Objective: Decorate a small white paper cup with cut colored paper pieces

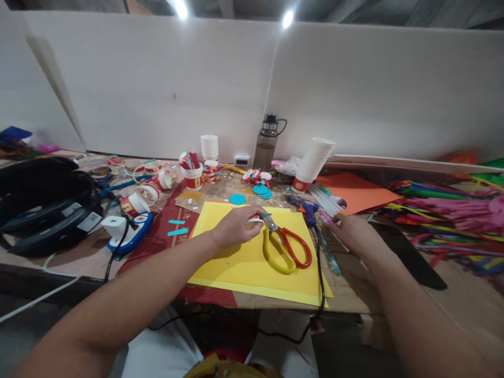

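My left hand (239, 227) is closed over the yellow paper sheets (236, 268), pinching a small piece with white, red and green parts (255, 219); the fingers hide most of it. Just right of it lie scissors (285, 249) with one yellow and one red handle, their blades partly beside my fingertips. My right hand (352, 231) is at the right of the sheets, its fingers closed on a slim pink-ended stick (326, 216) whose kind I cannot make out. Between the hands rests a blue glue gun (310, 211) with a black cord.
Blue paper discs (262, 191) lie behind the sheets. A stack of paper cups (315, 164) leans near a water bottle (266, 144). Orange paper (356, 191), bundled pipe cleaners (452, 210) and a black flat slab (409, 257) are rightward. Leftward are a power strip (134, 233) and headset (51, 205).
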Demonstrator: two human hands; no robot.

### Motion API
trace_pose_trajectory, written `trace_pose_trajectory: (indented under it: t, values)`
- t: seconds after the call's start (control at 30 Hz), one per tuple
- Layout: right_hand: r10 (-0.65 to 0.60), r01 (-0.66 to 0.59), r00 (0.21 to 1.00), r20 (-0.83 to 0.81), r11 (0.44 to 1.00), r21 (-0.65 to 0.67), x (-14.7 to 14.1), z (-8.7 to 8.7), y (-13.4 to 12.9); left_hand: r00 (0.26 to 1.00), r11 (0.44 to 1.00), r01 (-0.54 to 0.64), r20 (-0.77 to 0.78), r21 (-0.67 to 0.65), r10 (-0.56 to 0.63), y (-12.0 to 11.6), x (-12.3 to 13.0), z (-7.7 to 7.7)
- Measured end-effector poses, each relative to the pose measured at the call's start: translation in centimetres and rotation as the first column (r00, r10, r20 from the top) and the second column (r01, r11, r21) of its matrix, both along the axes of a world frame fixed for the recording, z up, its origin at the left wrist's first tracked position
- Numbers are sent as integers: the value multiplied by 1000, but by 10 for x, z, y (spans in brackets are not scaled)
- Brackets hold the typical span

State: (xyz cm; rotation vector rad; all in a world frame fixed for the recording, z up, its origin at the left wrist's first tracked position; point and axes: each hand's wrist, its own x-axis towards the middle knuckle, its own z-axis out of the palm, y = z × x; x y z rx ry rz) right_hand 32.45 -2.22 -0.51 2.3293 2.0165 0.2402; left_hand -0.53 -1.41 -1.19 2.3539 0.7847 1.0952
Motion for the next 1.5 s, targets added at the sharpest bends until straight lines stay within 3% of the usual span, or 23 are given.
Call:
trace_pose_trajectory:
  t: [0.9, 1.2, 1.5]
  values:
    - [23, -23, 999, -33, 1000, -3, 3, -2, 1, 999, 998, -11, -43, -57, 9, 0, -1, -2]
    - [-8, 9, 998, -63, 1000, 15, 2, -8, 1, 999, 999, -18, -45, -31, 16, 0, -1, -4]
    - [-101, 103, 985, -137, 995, 7, 0, 4, -4, 997, 992, -77, -28, -105, 74, -1, -1, -2]
